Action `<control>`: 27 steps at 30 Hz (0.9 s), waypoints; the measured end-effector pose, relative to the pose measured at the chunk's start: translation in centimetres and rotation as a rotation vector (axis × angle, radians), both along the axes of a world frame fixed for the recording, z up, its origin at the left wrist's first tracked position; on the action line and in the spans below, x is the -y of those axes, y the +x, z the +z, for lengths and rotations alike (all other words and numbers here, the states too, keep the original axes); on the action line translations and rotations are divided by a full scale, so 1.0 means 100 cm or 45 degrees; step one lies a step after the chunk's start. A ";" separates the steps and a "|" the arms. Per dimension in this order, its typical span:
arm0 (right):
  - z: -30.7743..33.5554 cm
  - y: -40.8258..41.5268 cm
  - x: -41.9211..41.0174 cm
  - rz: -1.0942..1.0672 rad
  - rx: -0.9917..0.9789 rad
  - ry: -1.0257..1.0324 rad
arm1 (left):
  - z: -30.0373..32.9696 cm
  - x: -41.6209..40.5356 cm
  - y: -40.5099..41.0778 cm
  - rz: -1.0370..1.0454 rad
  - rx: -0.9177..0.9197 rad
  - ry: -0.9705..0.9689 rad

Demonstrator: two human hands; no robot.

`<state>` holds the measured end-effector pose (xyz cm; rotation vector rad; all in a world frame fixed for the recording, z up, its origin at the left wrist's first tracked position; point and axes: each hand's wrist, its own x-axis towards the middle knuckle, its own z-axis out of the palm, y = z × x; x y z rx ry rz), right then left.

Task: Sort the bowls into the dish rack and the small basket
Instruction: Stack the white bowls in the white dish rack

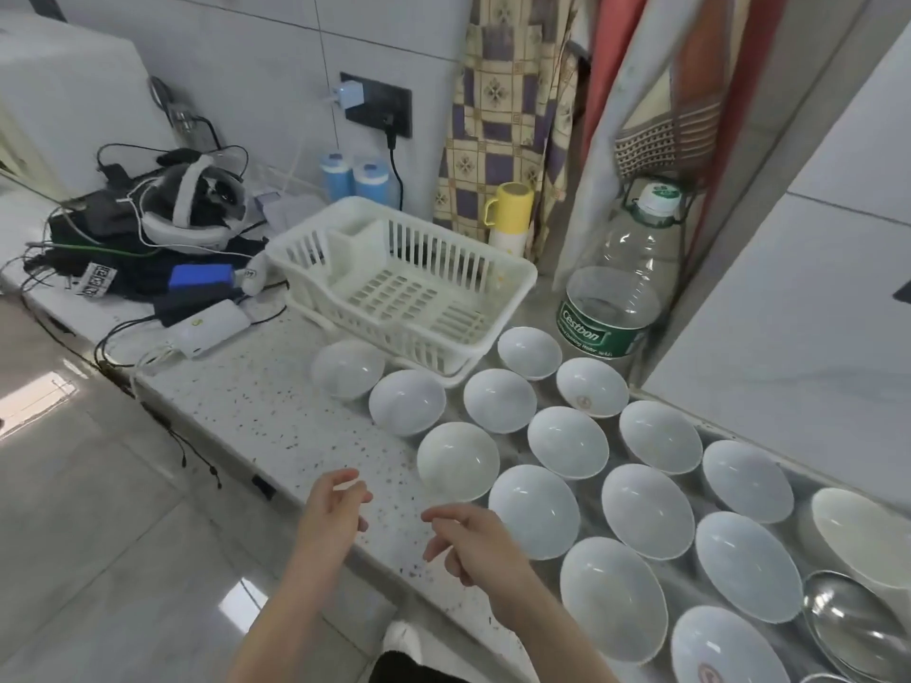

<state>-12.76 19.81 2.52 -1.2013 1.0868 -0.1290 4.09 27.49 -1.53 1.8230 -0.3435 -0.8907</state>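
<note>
1. Desk [256, 411]: speckled white top running from the far left to the near right, carrying everything below.
2. Rack [402, 283]: white slatted dish rack at mid-desk, with a cutlery compartment at its far left; nothing lies in it.
3. Bottle [622, 283]: large clear water bottle, green label, capped, upright just right of the rack; it looks nearly drained.
4. Clutter [148, 239]: cables, a headset and power bricks heaped left of the rack.
5. Bowls [535, 510]: about sixteen white bowls, upright and unfilled, in rows from the rack's near edge to the near right; a steel bowl [850, 618] sits at the right edge.
6. Mug [510, 214]: yellow-topped, behind the rack.
7. Left hand [332, 505] and right hand [466, 539]: above the desk's near edge, just left of the bowls; fingers loosely curled, holding nothing.
</note>
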 end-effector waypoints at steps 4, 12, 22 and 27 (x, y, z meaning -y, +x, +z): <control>-0.010 0.069 0.024 -0.089 0.051 0.158 | -0.004 0.034 0.063 -0.003 -0.039 0.117; -0.026 0.143 0.049 -0.380 -0.002 0.566 | -0.013 0.084 0.141 -0.056 -0.126 0.272; -0.058 0.174 0.039 -0.888 -0.066 0.522 | -0.021 0.098 0.183 -0.413 -0.240 0.466; -0.063 0.196 0.029 -1.242 0.016 0.497 | -0.021 0.109 0.204 -0.522 -0.393 0.363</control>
